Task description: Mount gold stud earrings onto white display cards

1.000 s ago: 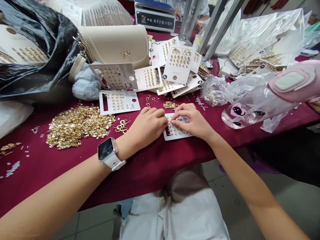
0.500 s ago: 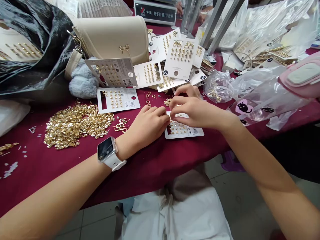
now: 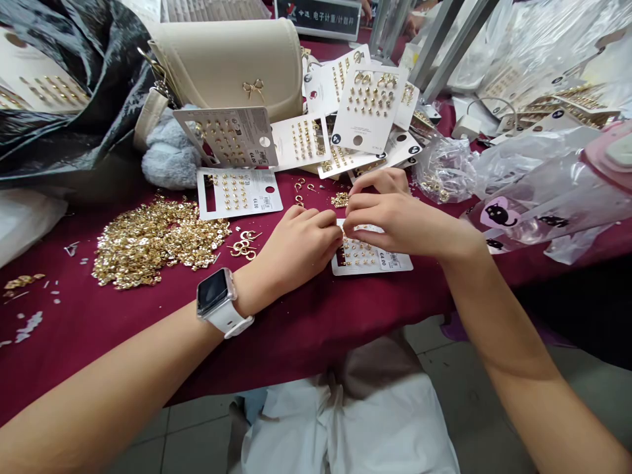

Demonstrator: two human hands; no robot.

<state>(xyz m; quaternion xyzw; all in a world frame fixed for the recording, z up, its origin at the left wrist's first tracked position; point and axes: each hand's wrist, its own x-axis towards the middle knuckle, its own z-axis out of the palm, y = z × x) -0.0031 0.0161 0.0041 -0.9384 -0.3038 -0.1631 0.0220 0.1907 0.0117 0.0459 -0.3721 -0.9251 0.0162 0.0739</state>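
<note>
A white earring card [image 3: 355, 266] with rows of small gold studs and a price label lies flat near the table's front edge, its backs facing up. My left hand [image 3: 301, 247], wearing a watch [image 3: 213, 291] at the wrist, has its fingers curled together at the card's left edge. From the right, my right hand [image 3: 395, 214] arches over the card's upper part with bent fingers. Its fingertips meet close to the left hand; whatever they pinch is hidden. Just beyond sits a small heap of gold earring backs [image 3: 340, 199]. Gold hoop earrings [image 3: 243, 245] lie left of my left hand.
A large pile of gold earring backs [image 3: 148, 247] spreads at left. Behind stand a cream handbag [image 3: 222, 66], a grey pompom [image 3: 170, 155] and stacked earring cards [image 3: 363, 112]. A clear bottle with a pink lid [image 3: 543, 197] and plastic bags [image 3: 444, 168] are at right.
The view has shifted slightly, so the table's things appear a little further right. Both hands stay at the same card, with only small finger movement in the right hand.
</note>
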